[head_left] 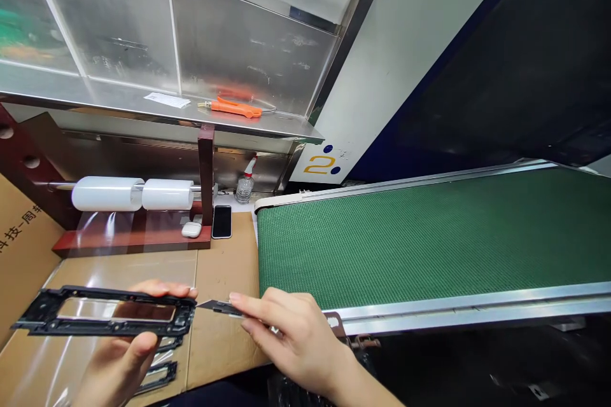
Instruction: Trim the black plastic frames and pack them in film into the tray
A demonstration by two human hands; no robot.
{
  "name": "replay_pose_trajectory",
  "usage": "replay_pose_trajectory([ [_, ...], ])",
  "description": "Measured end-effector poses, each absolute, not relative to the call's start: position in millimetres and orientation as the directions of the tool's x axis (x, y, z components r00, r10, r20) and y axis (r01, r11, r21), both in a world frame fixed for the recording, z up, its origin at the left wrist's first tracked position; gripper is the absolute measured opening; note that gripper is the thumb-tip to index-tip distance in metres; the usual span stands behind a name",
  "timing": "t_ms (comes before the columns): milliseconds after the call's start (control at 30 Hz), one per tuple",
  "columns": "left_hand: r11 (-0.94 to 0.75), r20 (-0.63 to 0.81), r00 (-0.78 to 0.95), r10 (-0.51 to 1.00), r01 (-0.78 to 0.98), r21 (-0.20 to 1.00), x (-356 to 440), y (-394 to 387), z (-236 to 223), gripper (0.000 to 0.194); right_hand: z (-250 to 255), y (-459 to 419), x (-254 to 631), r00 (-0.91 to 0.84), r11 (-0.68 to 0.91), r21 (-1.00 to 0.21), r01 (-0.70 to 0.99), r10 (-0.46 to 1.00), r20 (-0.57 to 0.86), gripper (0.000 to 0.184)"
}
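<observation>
My left hand (125,356) grips a long black plastic frame (45,313) with a shiny rectangular window in its middle, thumb below and fingers along the far edge. My right hand (296,334) is closed on a small utility knife (224,308), its dark pointed blade directed left. The blade tip is close to the right end of the frame; whether it touches, I cannot tell. Beneath the left hand, similar black frames (160,376) lie on the cardboard-covered table, partly hidden.
A green conveyor belt (405,241) with metal rails runs to the right. Behind the hands, a wooden stand (205,184) carries two film rolls (109,193). Nearby are a phone (222,222), a white earbud case (191,229) and a bottle (245,186). An orange electric screwdriver (236,107) lies on the shelf.
</observation>
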State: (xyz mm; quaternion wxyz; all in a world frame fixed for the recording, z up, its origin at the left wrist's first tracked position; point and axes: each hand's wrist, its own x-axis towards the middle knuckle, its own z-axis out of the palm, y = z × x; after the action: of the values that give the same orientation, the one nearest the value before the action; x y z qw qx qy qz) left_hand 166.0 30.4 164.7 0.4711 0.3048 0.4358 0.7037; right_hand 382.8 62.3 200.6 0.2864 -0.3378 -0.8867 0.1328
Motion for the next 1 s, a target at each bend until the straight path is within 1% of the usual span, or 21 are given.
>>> replay_pose_trajectory([
  [67,-0.174,-0.049,-0.454,0.890,-0.436,0.883,178.5,27.0,173.6,0.046,203.0,62.5,385.3,-0.622,0.737,-0.423,0.526,0.673,0.399,0.032],
  [233,-0.157,-0.094,-0.442,0.892,-0.499,0.852,187.8,22.5,175.9,0.050,206.9,64.6,389.6,-0.646,0.773,-0.407,0.486,0.632,0.428,0.032],
  [267,-0.153,-0.102,-0.441,0.892,-0.506,0.849,187.8,22.6,175.7,0.051,206.8,65.1,389.9,-0.641,0.763,-0.435,0.478,0.641,0.422,0.032],
  [300,-0.153,-0.103,-0.442,0.891,-0.506,0.849,188.2,22.8,176.2,0.051,206.0,65.7,390.1,-0.631,0.727,-0.507,0.463,0.672,0.387,0.032],
  [333,-0.152,-0.106,-0.447,0.888,-0.503,0.851,189.2,23.2,177.5,0.051,204.7,66.3,390.2,-0.621,0.650,-0.629,0.425,0.715,0.319,0.032],
  [367,-0.146,-0.112,-0.452,0.885,-0.498,0.855,190.7,23.6,179.4,0.051,202.8,66.9,390.3,-0.630,0.516,-0.783,0.346,0.747,0.214,0.034],
  [400,-0.142,-0.116,-0.456,0.882,-0.492,0.859,192.7,24.1,181.5,0.051,200.6,67.7,390.5,-0.659,0.313,-0.922,0.229,0.746,0.089,0.036],
  [433,-0.139,-0.117,-0.459,0.881,-0.485,0.863,194.6,24.7,183.4,0.052,198.4,68.4,390.9,-0.710,0.076,-0.993,0.095,0.704,-0.014,0.040],
  [467,-0.135,-0.114,-0.461,0.880,-0.473,0.870,196.1,25.4,184.7,0.053,196.5,69.0,391.5,-0.767,-0.138,-0.990,-0.031,0.639,-0.065,0.043],
  [500,-0.134,-0.109,-0.460,0.881,-0.464,0.876,196.7,26.3,184.7,0.054,195.2,69.4,392.1,-0.801,-0.283,-0.951,-0.128,0.594,-0.068,0.044],
  [533,-0.134,-0.104,-0.457,0.883,-0.458,0.879,196.1,27.4,183.3,0.056,194.9,69.5,392.8,-0.808,-0.340,-0.921,-0.191,0.588,-0.049,0.041],
  [567,-0.137,-0.099,-0.453,0.886,-0.460,0.877,193.9,28.7,180.2,0.057,195.4,69.2,393.4,-0.785,-0.308,-0.926,-0.218,0.619,-0.021,0.035],
  [600,-0.140,-0.085,-0.437,0.896,-0.459,0.877,190.2,30.3,175.6,0.056,196.8,68.5,393.9,-0.740,-0.184,-0.964,-0.191,0.672,0.018,0.029],
  [633,-0.142,-0.064,-0.408,0.911,-0.455,0.879,185.3,32.1,169.8,0.054,198.5,67.6,394.3,-0.691,0.011,-0.995,-0.102,0.719,0.079,0.026],
  [667,-0.140,-0.038,-0.365,0.930,-0.450,0.882,179.4,34.0,163.2,0.052,200.2,66.5,394.4,-0.646,0.236,-0.971,0.031,0.747,0.161,0.028],
  [700,-0.140,-0.008,-0.316,0.949,-0.441,0.886,173.3,35.8,156.5,0.049,201.5,65.4,394.4,-0.622,0.437,-0.883,0.172,0.743,0.247,0.032],
  [733,-0.137,0.015,-0.272,0.962,-0.435,0.890,167.6,37.3,150.3,0.048,202.3,64.5,394.1,-0.619,0.587,-0.759,0.282,0.716,0.324,0.036],
  [767,-0.133,0.027,-0.242,0.970,-0.435,0.891,162.6,38.6,144.8,0.048,202.6,63.8,393.8,-0.619,0.683,-0.639,0.353,0.683,0.388,0.038],
  [833,-0.128,0.032,-0.219,0.975,-0.441,0.888,155.9,40.0,137.3,0.048,202.6,63.3,392.9,-0.610,0.764,-0.494,0.415,0.636,0.472,0.036],
  [933,-0.139,0.055,-0.202,0.978,-0.428,0.893,152.4,40.4,132.6,0.046,204.5,64.6,392.1,-0.594,0.796,-0.381,0.470,0.605,0.530,0.032],
  [1000,-0.139,0.058,-0.202,0.978,-0.418,0.898,152.9,40.8,132.9,0.047,207.3,66.2,392.2,-0.595,0.800,-0.340,0.494,0.596,0.539,0.031],
])
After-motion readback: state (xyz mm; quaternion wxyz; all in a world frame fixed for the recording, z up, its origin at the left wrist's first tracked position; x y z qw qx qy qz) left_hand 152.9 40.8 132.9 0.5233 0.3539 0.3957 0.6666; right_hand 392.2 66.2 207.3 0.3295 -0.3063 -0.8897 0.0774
